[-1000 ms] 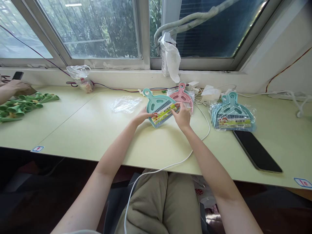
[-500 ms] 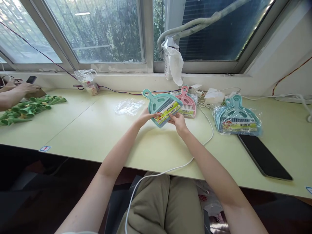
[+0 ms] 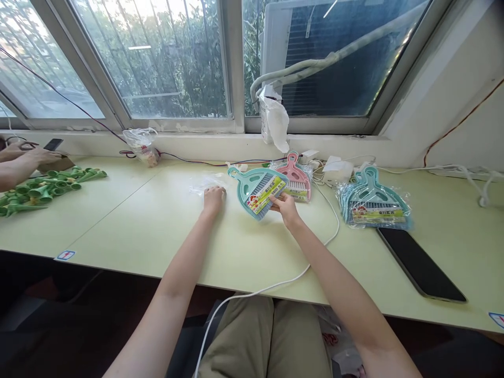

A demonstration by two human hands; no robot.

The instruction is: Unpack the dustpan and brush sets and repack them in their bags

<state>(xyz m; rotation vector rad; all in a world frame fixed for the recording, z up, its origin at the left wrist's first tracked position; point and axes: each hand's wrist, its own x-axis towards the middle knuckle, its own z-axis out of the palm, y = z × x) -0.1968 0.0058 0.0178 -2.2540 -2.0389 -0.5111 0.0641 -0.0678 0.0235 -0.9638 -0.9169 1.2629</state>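
My right hand [image 3: 285,207] grips a teal dustpan-and-brush set [image 3: 260,191] by its lower right edge, thumb on the front. The set is tilted above the table, handle to the upper left, with a yellow-green printed label over grey bristles. My left hand [image 3: 213,200] rests low on the table, fingers curled at the near edge of a clear plastic bag [image 3: 200,184]; its fingertips are partly hidden. Behind the teal set lies a pink dustpan set [image 3: 293,173] on clear wrapping.
Several bagged teal dustpan sets [image 3: 374,202] lie at the right, beside a black phone [image 3: 421,262]. A white cable [image 3: 268,287] crosses the table under my right arm. Green rolled pieces [image 3: 51,186] and another person's hands [image 3: 35,157] are at far left.
My left hand has let go of the teal dustpan set and moved left to the plastic bag. My right hand still holds the set. The camera view has tilted up slightly.
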